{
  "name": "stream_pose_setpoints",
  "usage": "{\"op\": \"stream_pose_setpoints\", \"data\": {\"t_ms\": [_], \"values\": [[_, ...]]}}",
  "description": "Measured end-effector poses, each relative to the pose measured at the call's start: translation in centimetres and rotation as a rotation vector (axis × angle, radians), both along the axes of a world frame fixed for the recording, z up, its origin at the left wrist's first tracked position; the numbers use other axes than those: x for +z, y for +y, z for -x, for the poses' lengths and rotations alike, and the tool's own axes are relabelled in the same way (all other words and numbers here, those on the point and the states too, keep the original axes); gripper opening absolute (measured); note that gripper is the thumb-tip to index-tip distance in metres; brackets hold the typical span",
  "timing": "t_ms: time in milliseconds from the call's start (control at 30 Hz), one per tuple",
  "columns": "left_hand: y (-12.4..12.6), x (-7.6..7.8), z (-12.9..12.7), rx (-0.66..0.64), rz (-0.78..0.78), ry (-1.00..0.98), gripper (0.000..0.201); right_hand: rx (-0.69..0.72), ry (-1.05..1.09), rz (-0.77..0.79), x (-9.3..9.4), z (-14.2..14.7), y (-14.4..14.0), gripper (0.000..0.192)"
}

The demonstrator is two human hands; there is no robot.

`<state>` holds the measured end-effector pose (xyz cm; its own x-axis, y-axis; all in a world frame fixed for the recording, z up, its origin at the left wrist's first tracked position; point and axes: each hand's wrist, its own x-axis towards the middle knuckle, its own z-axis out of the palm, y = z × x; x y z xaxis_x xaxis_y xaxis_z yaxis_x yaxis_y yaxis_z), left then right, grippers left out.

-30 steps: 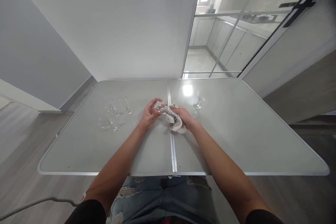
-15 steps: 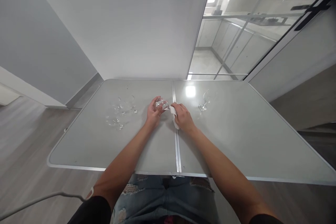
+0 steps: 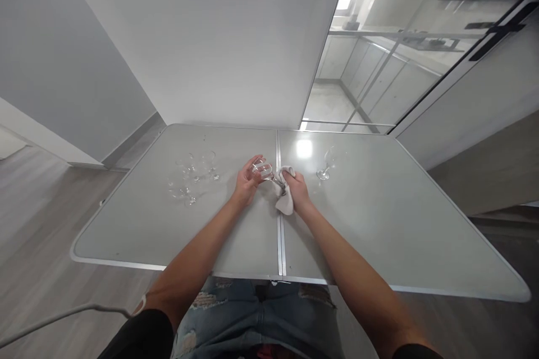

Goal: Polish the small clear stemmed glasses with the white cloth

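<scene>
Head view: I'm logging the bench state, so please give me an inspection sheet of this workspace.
Surface: grey folding table, centre seam, glare spot.
Job's things: clear stemmed glass lying sideways in the left hand; white cloth in the right hand, at the stem.
Clutter: group of glasses on the left; single glass on the right.
Hands: both closed on their items.
Cables: grey cable lower left.
Surroundings: white wall, glass door, wood floor.

grey table (image 3: 379, 224), white wall (image 3: 219, 39), wood floor (image 3: 33, 224)

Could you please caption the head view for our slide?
Left hand holds a wine glass; right hand holds a cloth.
</scene>
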<state>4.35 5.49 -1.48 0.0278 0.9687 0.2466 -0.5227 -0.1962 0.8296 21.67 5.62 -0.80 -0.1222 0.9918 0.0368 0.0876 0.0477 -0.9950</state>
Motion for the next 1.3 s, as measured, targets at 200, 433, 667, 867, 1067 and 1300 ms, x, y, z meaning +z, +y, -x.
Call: {"op": "stream_pose_setpoints", "data": {"t_ms": [200,433,667,867,1067,1300], "values": [[0.2,-0.3,0.4,0.113,0.024,0.017,0.065,-0.039,-0.384,-0.489,0.1,1.0,-1.1,0.032],[0.2,0.2,0.9,-0.004,0.020,-0.025,0.074,0.157,0.305,0.352,-0.1,1.1,0.0,0.032],[0.3,-0.1,1.0,0.033,0.026,0.068,0.067,-0.345,0.218,-0.130,0.9,0.6,-0.1,0.044],[-0.4,-0.6,-0.1,-0.128,0.037,0.213,0.055,0.060,-0.083,-0.494,2.3,0.6,-2.1,0.041],[-0.5,-0.9,0.5,-0.316,0.052,0.276,0.057,0.241,0.096,-0.305,2.7,0.1,-2.2,0.043],[-0.4,-0.3,-0.5,-0.078,-0.024,0.189,0.060,-0.036,0.201,-0.273,3.1,1.5,-2.7,0.044]]}}
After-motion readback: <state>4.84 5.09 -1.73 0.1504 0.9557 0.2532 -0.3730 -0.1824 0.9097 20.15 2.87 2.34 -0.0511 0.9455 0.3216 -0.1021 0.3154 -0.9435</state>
